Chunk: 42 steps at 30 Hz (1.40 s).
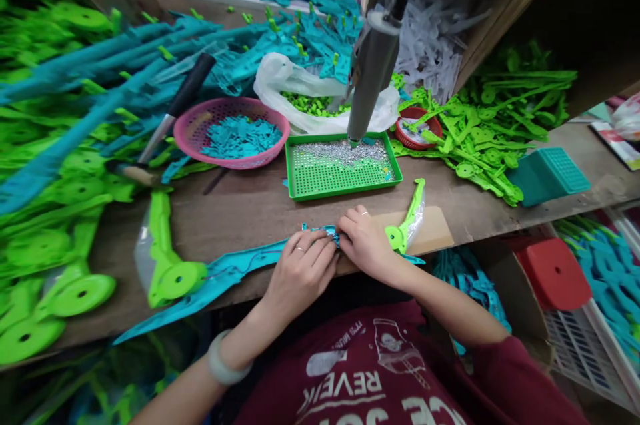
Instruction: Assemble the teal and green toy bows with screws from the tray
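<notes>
Blue strip (pixel 255 262) is laid along the near edge of the desk (pixel 235 205), its middle clamped in the grip of the left hand (pixel 305 265) and right hand (pixel 364 238), apparently for steadiness, with the green tray (pixel 345 190) presumably placed nearby for reach

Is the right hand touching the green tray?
Apart: the head view shows a strip of bare tabletop between the right hand and the green tray.

"What does the long blue part (pixel 255 258) look like?"
"Slim, slightly bent, lying slantwise along the bench's (pixel 240 212) front edge."
"And the green arms (pixel 167 258)?"
"One toward each end, round-based, narrow tips pointing away."
</notes>
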Tool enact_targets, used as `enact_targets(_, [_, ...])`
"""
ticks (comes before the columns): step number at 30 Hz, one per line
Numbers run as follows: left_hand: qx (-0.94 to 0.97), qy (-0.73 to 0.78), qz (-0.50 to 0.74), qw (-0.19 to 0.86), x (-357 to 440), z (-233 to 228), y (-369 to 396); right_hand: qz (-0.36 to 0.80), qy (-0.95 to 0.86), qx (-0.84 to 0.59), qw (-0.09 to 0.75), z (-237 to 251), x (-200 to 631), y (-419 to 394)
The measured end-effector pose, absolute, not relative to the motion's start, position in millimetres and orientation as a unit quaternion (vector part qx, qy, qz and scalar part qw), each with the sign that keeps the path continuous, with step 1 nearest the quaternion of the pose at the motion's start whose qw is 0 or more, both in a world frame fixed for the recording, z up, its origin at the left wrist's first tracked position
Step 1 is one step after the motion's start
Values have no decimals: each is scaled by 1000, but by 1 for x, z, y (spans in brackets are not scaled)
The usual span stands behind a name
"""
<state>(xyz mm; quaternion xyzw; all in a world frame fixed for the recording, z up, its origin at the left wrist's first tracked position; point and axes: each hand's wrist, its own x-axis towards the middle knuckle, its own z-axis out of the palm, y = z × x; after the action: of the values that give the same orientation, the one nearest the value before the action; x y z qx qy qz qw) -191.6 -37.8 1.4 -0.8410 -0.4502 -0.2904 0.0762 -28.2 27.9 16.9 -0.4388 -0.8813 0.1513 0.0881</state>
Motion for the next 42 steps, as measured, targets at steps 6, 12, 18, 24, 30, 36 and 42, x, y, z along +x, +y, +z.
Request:
enact_targets(6, [-841,-437,-306,91,-191,1,-38,114,-899,-398,143,9,-20,22])
enact_targets(12, [-829,-447,-324,84,-189,-5,-40,107,-909,-367,166,10,-10,13])
enact_targets(18, [-831,-443,-326,81,-189,-9,-42,128,-886,-404,190,10,-15,5])
enact_targets(24, [-829,-439,-334,92,-190,-12,-43,152,-869,-405,240,7,-13,2])
enact_targets(30, [-832,-435,-330,93,-189,-15,-42,187,-870,-420,181,15,-19,9])
enact_targets(36, [-836,-443,-312,85,-187,-6,-40,223,-875,-400,159,21,-13,17])
enact_targets(42, [-822,-469,-314,77,-193,-4,-52,188,-860,-409,240,36,17,22])
